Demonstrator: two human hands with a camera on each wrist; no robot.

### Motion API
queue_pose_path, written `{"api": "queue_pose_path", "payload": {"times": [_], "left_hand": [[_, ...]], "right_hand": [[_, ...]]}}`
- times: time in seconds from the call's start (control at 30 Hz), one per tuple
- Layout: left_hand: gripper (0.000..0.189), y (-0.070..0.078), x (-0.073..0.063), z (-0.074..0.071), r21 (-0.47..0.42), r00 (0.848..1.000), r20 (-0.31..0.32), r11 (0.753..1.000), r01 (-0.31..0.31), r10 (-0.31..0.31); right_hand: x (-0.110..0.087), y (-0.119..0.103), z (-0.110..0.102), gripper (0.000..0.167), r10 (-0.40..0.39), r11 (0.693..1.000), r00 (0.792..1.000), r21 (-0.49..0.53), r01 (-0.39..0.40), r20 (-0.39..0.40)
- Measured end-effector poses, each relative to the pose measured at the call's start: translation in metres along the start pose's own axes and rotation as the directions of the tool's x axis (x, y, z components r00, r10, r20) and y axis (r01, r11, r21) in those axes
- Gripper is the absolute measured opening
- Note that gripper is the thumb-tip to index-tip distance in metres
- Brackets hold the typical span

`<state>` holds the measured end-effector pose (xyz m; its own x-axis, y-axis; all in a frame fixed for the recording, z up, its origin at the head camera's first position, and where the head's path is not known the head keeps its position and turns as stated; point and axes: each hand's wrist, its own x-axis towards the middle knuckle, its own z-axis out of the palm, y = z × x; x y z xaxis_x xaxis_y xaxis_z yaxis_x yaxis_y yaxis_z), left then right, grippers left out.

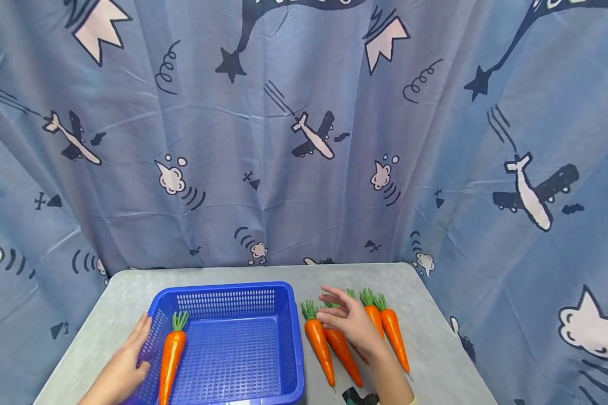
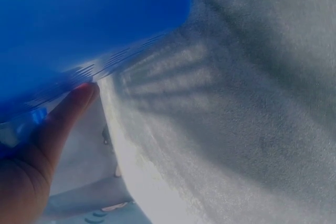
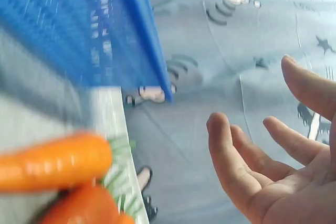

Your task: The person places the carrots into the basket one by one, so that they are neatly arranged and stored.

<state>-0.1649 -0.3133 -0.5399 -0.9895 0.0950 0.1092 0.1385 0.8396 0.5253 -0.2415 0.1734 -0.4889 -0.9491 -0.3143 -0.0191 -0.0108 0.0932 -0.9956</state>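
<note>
Basket (image 1: 228,354), one carrot (image 1: 171,360) inside: my left hand (image 1: 126,361), fingers straight, touches its side; my right hand (image 1: 353,322), loosely spread, hovers near loose carrots (image 1: 319,346).

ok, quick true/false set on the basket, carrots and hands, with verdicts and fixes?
1. Exactly one carrot is in the blue basket. True.
2. The left hand touches the basket's left side. True.
3. The right hand grips a carrot. False: it holds nothing.
4. The loose carrots lie left of the basket. False: they lie right of it.
5. The basketed carrot's green top points toward the curtain. True.
</note>
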Motion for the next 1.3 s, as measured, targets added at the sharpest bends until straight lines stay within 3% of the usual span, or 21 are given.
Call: {"api": "queue_pose_path", "payload": {"times": [0.2,0.43,0.7,0.87,1.1,1.3], "left_hand": [[0.091,0.002,-0.001,-0.001,-0.034,1.0,-0.004,0.999,-0.005,0.005],[0.092,0.007,0.004,-0.006,-0.023,0.996,0.075,0.998,0.052,-0.05],[0.092,0.007,0.002,-0.005,-0.011,0.998,0.05,0.999,0.041,-0.04],[0.091,0.007,0.004,-0.006,-0.027,0.994,0.085,0.997,0.067,-0.065],[0.091,0.006,0.004,-0.005,-0.036,0.996,0.075,0.998,0.061,-0.058],[0.091,0.006,0.002,-0.005,-0.024,0.999,0.033,0.999,0.029,-0.028]], "right_hand": [[-0.009,0.009,-0.029,0.063,0.038,0.999,0.996,-0.017,-0.04,-0.079],[-0.017,0.016,-0.053,0.062,0.049,0.998,0.984,-0.04,-0.057,-0.172],[-0.021,0.026,-0.082,0.065,0.056,0.987,0.969,-0.133,-0.09,-0.24],[-0.026,0.034,-0.099,0.067,0.054,0.969,0.952,-0.215,-0.123,-0.301],[-0.029,0.045,-0.116,0.068,0.081,0.965,0.942,-0.209,-0.155,-0.324],[-0.03,0.06,-0.126,0.069,0.129,0.915,0.914,-0.309,-0.259,-0.384]]}}
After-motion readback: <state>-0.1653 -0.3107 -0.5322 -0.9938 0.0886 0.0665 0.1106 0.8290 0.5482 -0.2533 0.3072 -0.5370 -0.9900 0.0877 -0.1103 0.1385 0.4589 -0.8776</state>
